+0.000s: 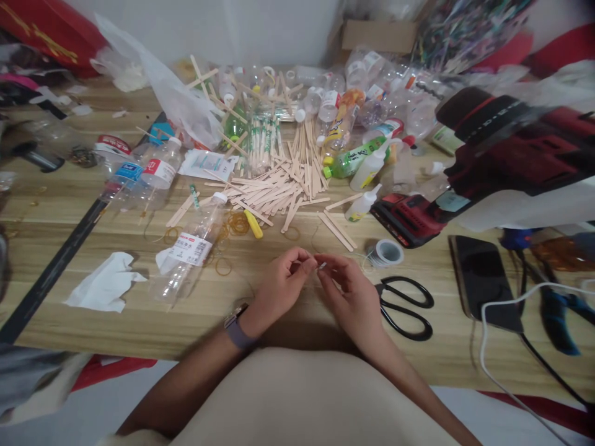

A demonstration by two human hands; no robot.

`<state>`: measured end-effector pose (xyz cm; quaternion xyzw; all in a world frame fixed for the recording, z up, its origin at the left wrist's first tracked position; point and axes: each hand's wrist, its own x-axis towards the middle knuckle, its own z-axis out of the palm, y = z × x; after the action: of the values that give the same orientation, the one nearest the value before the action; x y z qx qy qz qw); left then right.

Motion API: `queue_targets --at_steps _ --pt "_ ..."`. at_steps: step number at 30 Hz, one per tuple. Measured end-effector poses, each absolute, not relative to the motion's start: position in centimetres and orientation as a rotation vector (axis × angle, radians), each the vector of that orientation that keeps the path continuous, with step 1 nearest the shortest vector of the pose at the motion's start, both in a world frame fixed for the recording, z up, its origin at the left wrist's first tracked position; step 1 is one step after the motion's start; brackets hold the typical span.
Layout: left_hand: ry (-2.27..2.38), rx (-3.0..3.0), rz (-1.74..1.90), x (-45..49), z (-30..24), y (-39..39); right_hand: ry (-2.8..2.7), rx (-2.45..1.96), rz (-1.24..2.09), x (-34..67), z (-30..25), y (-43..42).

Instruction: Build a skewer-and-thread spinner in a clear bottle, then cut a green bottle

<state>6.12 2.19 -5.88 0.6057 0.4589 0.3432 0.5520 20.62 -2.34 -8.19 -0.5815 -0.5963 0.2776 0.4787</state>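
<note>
My left hand and my right hand meet over the front of the wooden table, fingertips pinched close together. A small pale piece shows at the right fingertips, too small and blurred to name; what the left fingers pinch is hidden. Just right of my right hand lie black-handled scissors, their blades partly hidden behind the hand. Beyond it sits a grey spool with thin strand loops beside it. A clear plastic bottle lies left of my left hand, near scattered rubber bands and a yellow-handled tool.
Wooden sticks are piled mid-table, with plastic bottles behind. Two white glue bottles stand to their right. A red and black power drill looms at right, above a phone and pliers. A crumpled tissue lies left.
</note>
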Motion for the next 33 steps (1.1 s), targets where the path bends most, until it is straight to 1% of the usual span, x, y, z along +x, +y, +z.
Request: queue_targets --at_steps 4,9,11,18,27,30,33 --pt "1.065 1.395 0.865 6.4 -6.3 2.0 -1.469 -1.417 0.663 20.5 -8.2 -2.6" --pt "0.982 0.991 0.824 7.1 -7.0 1.8 -1.495 -1.340 0.671 20.3 -8.8 -3.0" --pt "0.973 0.924 0.839 7.2 -7.0 1.9 -1.533 -1.316 0.646 20.3 -9.0 -3.0" --pt "0.938 0.805 0.847 7.3 -6.3 2.0 -1.704 -1.307 0.385 20.6 -8.6 -2.8" --pt "0.973 0.793 0.841 6.8 -5.8 1.7 -1.643 -1.308 0.161 20.9 -7.4 -3.0" --pt "0.973 0.810 0.855 6.8 -5.7 1.7 -1.654 -1.320 0.191 21.0 -7.1 -2.8" --pt "0.953 0.819 0.856 6.9 -5.7 1.6 -1.646 -1.291 0.362 21.1 -7.1 -2.4"
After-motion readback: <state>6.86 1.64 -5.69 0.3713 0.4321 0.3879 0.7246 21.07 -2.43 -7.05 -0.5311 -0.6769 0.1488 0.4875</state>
